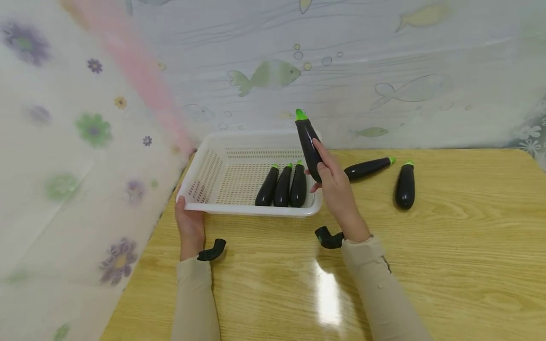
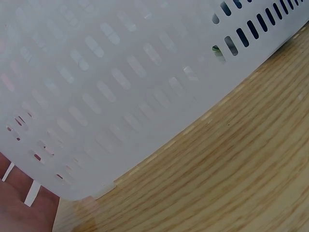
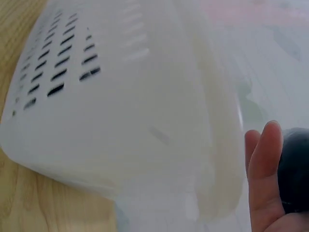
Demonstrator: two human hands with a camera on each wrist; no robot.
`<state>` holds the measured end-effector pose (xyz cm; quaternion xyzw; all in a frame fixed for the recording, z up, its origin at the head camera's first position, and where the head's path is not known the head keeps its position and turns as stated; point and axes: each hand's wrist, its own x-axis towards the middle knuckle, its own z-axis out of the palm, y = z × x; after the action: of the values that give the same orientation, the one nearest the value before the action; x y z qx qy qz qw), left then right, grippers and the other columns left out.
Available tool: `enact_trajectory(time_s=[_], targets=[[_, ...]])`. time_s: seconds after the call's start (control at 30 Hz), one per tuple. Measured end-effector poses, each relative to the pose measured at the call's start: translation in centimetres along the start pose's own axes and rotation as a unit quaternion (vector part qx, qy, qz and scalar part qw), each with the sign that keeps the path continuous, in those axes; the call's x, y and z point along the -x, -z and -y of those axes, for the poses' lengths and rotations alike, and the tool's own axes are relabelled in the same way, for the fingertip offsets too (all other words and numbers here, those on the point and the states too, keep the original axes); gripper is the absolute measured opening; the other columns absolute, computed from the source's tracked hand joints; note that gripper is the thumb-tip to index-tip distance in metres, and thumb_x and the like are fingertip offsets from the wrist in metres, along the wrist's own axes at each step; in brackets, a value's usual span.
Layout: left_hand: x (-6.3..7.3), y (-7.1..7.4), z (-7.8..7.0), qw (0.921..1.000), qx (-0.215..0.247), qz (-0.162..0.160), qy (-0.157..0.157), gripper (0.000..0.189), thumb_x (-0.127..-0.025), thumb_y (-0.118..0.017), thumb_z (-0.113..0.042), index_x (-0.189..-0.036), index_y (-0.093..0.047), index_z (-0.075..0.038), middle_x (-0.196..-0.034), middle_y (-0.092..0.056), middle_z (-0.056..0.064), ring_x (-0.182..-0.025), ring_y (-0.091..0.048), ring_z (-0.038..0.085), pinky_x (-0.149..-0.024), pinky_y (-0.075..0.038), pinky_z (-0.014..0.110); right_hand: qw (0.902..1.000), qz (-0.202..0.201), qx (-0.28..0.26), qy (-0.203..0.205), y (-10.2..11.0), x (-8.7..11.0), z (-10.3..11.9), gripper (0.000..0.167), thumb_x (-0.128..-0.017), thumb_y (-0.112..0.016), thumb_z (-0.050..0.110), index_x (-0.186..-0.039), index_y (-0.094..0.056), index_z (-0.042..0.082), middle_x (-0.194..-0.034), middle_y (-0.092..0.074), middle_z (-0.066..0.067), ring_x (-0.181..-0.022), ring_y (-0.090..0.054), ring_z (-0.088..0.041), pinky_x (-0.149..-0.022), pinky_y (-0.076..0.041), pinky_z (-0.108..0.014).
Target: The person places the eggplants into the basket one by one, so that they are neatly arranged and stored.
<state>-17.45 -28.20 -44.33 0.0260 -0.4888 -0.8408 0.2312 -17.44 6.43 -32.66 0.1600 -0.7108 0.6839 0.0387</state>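
My right hand (image 1: 337,192) grips a dark eggplant (image 1: 308,144) with a bright green cap, raised at the right end of a white plastic basket (image 1: 251,210). In the right wrist view, fingers (image 3: 266,169) curl beside the dark eggplant (image 3: 295,169), close to the basket wall (image 3: 159,111). My left hand (image 1: 189,225) holds the basket's front left corner, thumb over the rim; in the left wrist view part of the hand (image 2: 24,203) shows at the basket's corner. Inside the basket, three eggplants (image 1: 282,187) lie side by side toward the right, caps to the back.
Right of the basket, one eggplant (image 1: 368,168) lies slanted on the wooden table (image 1: 465,237), partly behind my right hand. Another eggplant (image 1: 405,187) lies farther right. A curtain with fish prints (image 1: 273,76) hangs behind the table, and a flower-printed one (image 1: 94,189) at the left.
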Motion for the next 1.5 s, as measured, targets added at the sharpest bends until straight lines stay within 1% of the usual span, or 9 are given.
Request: enact_trajectory(time_s=[0.1,0.3,0.5,0.73,0.9,1.03,1.17,1.4,1.5], targets=[[-0.1,-0.2,-0.1,1.0000,0.001,-0.001,-0.003,0.050,-0.089,-0.046,-0.034,-0.136,-0.034,-0.019,-0.137,-0.037,0.008,-0.124,-0.033,0.023,-0.100,-0.023,0.039,0.9999,0.008,0.011,-0.004,-0.5,0.1,0.2,0.050,-0.095,-0.025,0.007,-0.142,-0.023,0.024,-0.137,-0.025,-0.011,-0.093,-0.054,-0.024,-0.056,-0.048,-0.033],[-0.4,-0.2,-0.2,0.9999,0.005,-0.007,0.006,0.051,-0.090,-0.046,-0.033,-0.137,-0.033,-0.018,-0.136,-0.036,0.007,-0.124,-0.034,0.023,-0.100,-0.024,0.040,0.9995,0.028,0.011,-0.007,-1.4,0.1,0.1,0.061,-0.088,-0.026,-0.003,-0.143,-0.019,0.024,-0.128,-0.028,-0.016,-0.093,-0.050,-0.025,-0.061,-0.048,-0.040],[0.0,0.0,0.1,0.9998,0.006,-0.013,0.013,0.054,-0.090,-0.046,-0.034,-0.138,-0.029,-0.017,-0.138,-0.035,0.006,-0.124,-0.034,0.019,-0.101,-0.024,0.036,0.9991,0.034,-0.023,-0.010,-2.0,0.0,-0.5,0.059,-0.092,-0.030,0.001,-0.143,-0.015,0.025,-0.137,-0.023,-0.011,-0.099,-0.051,-0.024,-0.067,-0.050,-0.037],[1.4,0.0,1.2,0.9995,-0.010,-0.015,0.024,0.052,-0.090,-0.044,-0.034,-0.137,-0.031,-0.017,-0.136,-0.037,0.006,-0.123,-0.035,0.019,-0.100,-0.024,0.035,0.9980,0.032,-0.053,-0.014,-2.6,0.1,-0.7,0.050,-0.095,-0.026,0.005,-0.142,-0.022,0.022,-0.136,-0.024,-0.011,-0.107,-0.049,-0.026,-0.079,-0.046,-0.043],[0.5,0.3,0.6,0.9998,-0.010,-0.014,0.001,0.054,-0.089,-0.046,-0.035,-0.137,-0.032,-0.015,-0.136,-0.037,0.008,-0.123,-0.035,0.021,-0.100,-0.025,0.035,0.9947,0.019,-0.100,-0.011,-4.4,-0.6,-0.4,0.048,-0.096,-0.025,0.006,-0.141,-0.024,0.022,-0.143,-0.020,-0.006,-0.101,-0.054,-0.031,-0.074,-0.048,-0.042],[0.2,0.3,0.2,0.9998,-0.008,-0.015,0.002,0.053,-0.089,-0.046,-0.035,-0.136,-0.032,-0.016,-0.135,-0.038,0.007,-0.122,-0.036,0.021,-0.099,-0.026,0.035,0.9937,0.038,-0.104,-0.012,-5.8,-1.0,-0.6,0.051,-0.096,-0.030,0.009,-0.143,-0.018,0.026,-0.145,-0.013,-0.005,-0.095,-0.057,-0.035,-0.071,-0.049,-0.043],[0.3,0.3,0.2,0.9999,-0.012,-0.009,0.005,0.051,-0.090,-0.044,-0.035,-0.136,-0.033,-0.016,-0.135,-0.038,0.007,-0.123,-0.036,0.021,-0.100,-0.025,0.036,0.9940,0.070,-0.083,-0.015,-6.7,-1.4,-1.9,0.052,-0.096,-0.035,0.013,-0.142,-0.017,0.030,-0.143,-0.014,-0.008,-0.088,-0.059,-0.031,-0.070,-0.049,-0.042],[0.2,0.4,0.1,0.9993,-0.036,0.003,-0.011,0.050,-0.090,-0.042,-0.036,-0.135,-0.035,-0.016,-0.136,-0.038,0.007,-0.123,-0.036,0.021,-0.099,-0.026,0.037,0.9944,0.087,0.059,-0.009,-7.5,-1.8,-3.6,0.054,-0.092,-0.044,0.036,-0.140,-0.020,0.037,-0.129,-0.032,-0.008,-0.068,-0.060,-0.020,-0.065,-0.050,-0.031],[0.2,0.4,0.1,0.9993,-0.035,0.004,-0.010,0.050,-0.090,-0.042,-0.036,-0.135,-0.035,-0.016,-0.135,-0.039,0.007,-0.123,-0.036,0.021,-0.099,-0.026,0.037,0.9928,0.083,0.085,-0.016,-7.5,-1.8,-3.9,0.054,-0.091,-0.045,0.037,-0.140,-0.021,0.038,-0.128,-0.033,-0.007,-0.063,-0.059,-0.019,-0.062,-0.050,-0.034]])
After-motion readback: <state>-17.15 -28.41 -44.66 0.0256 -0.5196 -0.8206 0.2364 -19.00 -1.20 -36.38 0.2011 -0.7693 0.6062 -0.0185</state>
